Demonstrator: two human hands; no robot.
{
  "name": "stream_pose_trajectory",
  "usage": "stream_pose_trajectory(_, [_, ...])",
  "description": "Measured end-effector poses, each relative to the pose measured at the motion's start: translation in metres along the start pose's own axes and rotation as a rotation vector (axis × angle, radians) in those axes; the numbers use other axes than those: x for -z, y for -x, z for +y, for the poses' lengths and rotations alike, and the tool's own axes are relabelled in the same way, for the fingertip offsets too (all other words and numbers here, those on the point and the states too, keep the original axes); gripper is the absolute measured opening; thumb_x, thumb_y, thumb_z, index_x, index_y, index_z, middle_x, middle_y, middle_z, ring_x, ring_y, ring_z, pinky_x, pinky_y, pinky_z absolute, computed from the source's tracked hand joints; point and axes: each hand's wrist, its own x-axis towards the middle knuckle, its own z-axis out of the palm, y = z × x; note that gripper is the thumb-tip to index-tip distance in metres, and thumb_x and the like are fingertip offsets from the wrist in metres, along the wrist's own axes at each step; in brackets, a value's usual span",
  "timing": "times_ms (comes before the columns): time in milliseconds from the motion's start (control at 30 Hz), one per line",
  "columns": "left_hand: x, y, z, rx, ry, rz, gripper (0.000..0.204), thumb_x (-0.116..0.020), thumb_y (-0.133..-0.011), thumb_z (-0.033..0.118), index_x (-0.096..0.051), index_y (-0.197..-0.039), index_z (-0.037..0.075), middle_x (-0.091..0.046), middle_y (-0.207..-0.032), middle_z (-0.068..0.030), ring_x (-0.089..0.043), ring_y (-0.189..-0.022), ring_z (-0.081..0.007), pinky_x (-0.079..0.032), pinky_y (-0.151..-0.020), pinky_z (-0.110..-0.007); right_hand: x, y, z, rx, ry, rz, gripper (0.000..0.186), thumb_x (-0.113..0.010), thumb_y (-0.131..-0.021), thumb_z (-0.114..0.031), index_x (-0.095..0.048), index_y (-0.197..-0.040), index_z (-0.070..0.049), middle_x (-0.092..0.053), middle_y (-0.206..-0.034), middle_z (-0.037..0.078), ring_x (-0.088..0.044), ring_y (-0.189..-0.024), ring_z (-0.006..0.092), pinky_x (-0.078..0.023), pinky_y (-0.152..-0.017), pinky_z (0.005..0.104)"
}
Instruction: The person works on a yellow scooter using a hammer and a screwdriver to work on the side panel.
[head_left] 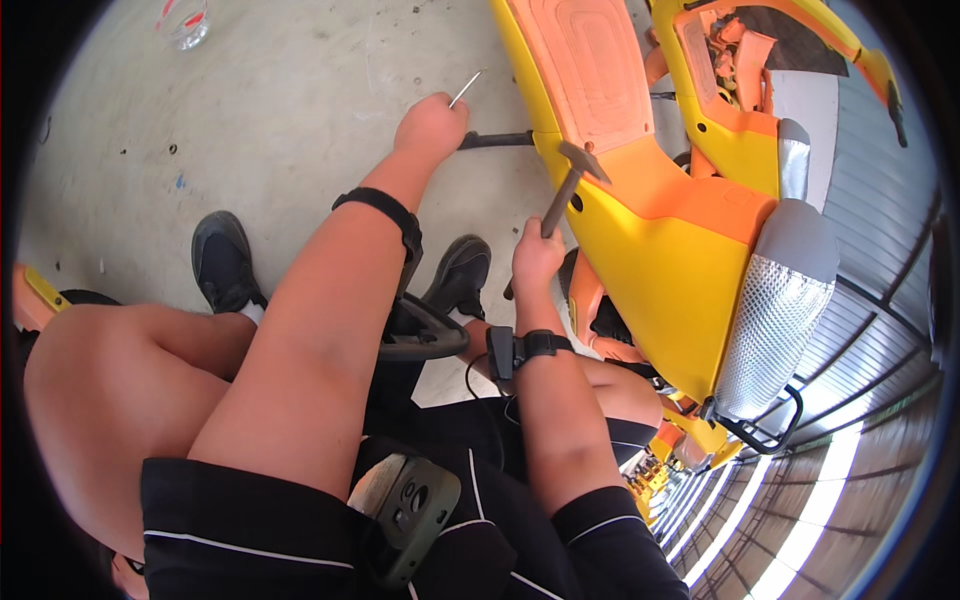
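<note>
My left hand (432, 128) is closed round a thin metal rod (464, 90), like a screwdriver shaft; its tip points up and right, and any handle is hidden in the fist. Beside that fist a black bar (500, 140) sticks out from a yellow scooter (640, 265) with an orange footboard (590, 70). My right hand (538, 255) grips the handle of a hammer (580, 162). The hammer's head is raised and, in this view, overlaps the scooter's side; whether it touches cannot be told.
A silver-wrapped seat (775, 310) tops the near scooter. Behind it stands a second yellow scooter (750, 150) with loose orange parts (745, 65). On the concrete floor (290, 110) are a clear container (186, 25) at far left and small bits. My shoes (225, 255) are below my arms.
</note>
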Motion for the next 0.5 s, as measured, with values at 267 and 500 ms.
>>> stream_pose_trajectory(267, [0.011,-0.002,-0.010,0.064,-0.027,0.015,0.039,-0.048,-0.093,0.035,-0.066,-0.100,0.000,-0.068,-0.101,-0.0215,-0.064,-0.096,-0.0388,-0.050,-0.085,-0.047,0.000,0.011,-0.031,-0.043,-0.127,0.126,0.025,-0.058,-0.088,-0.021,-0.060,-0.081,0.003,-0.057,-0.062,0.008,-0.054,-0.055,0.0178,-0.044,-0.055,0.0364])
stream_pose_trajectory(500, [0.006,0.002,-0.015,0.088,-0.050,-0.051,0.041,-0.047,-0.093,0.036,-0.066,-0.103,0.001,-0.068,-0.106,-0.0201,-0.063,-0.100,-0.0375,-0.050,-0.086,-0.046,0.002,-0.006,-0.007,-0.154,-0.179,0.001,0.024,-0.058,-0.089,-0.022,-0.049,-0.077,-0.004,-0.045,-0.055,0.002,-0.042,-0.039,0.0154,-0.038,-0.040,0.0338])
